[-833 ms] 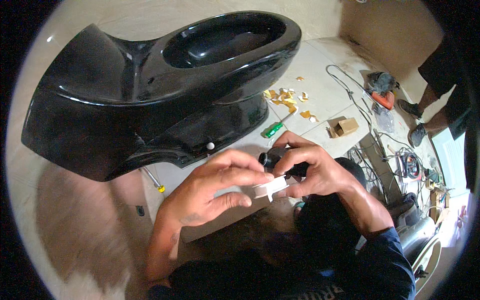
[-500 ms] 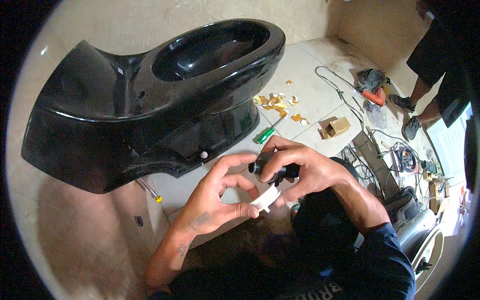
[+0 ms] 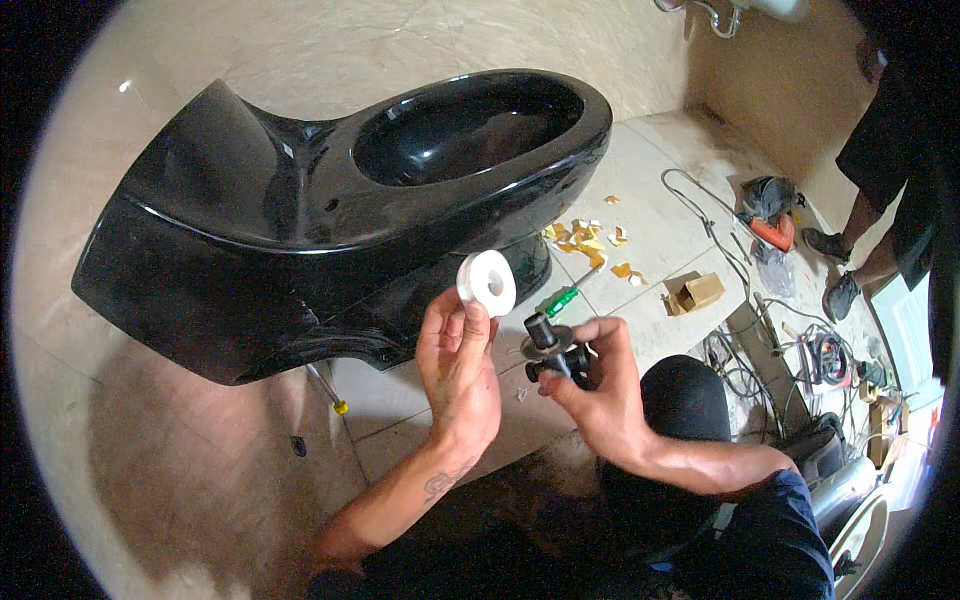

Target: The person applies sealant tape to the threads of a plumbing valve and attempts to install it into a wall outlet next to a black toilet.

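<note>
My left hand [image 3: 460, 375] is raised in front of the toilet's side. Its thumb and fingers pinch a roll of white thread seal tape [image 3: 505, 286], with the round hole facing right. To the right and slightly lower, my right hand [image 3: 608, 392] grips a black angle valve [image 3: 545, 347] that has a round flange. The valve's pipe end points up and left; the rest of its body is partly covered by my fingers. Roll and valve are apart. A glossy black toilet [image 3: 290, 300] stands just beyond both hands, its bowl toward the right.
A green-handled screwdriver [image 3: 562, 303] and torn yellow-white scraps [image 3: 580, 240] lie on the tiles. Right of them are an opened cardboard box [image 3: 695, 293], tangled cables [image 3: 740, 350] and an orange tool [image 3: 772, 232]. Another person's shoe [image 3: 841, 298] is at the far right. A yellow-tipped hose [image 3: 340, 407] sticks out below the toilet.
My left hand has lifted the tape roll up and left, away from the valve, and turned its flat face into view. My right hand has tilted the valve upright. The view has shifted.
</note>
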The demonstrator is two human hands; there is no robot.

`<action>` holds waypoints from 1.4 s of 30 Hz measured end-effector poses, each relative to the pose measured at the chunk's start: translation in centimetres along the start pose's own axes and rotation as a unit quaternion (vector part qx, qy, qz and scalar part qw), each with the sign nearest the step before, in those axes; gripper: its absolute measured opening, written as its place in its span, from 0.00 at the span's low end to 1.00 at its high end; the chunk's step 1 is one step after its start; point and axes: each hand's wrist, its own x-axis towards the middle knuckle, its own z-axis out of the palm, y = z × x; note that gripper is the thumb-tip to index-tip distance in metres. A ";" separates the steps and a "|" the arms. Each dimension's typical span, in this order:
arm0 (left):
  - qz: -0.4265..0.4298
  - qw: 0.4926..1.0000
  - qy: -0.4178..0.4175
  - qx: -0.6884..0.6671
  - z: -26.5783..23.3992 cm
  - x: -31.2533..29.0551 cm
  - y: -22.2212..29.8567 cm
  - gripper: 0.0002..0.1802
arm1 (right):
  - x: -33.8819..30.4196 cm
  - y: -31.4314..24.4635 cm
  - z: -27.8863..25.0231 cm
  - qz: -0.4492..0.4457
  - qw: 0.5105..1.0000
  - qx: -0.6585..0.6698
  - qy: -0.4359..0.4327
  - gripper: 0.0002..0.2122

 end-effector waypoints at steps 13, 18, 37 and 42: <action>0.063 0.989 -0.132 -0.005 3.9 -3.4 0.3 0.07 | -2.0 0.0 0.9 -0.303 0.938 -0.167 0.033 0.18; -0.043 0.997 -0.037 0.058 3.2 -1.4 0.5 0.14 | -0.8 -4.6 -0.7 -0.155 0.918 -0.341 -0.130 0.23; -0.519 0.816 -0.160 0.197 -7.3 -1.0 -8.1 0.34 | -11.9 23.0 -31.6 0.393 0.774 -0.494 0.046 0.18; -0.548 0.796 -0.072 0.247 -9.1 -0.4 -7.9 0.31 | -9.6 20.4 -29.5 0.289 0.813 -0.497 0.086 0.16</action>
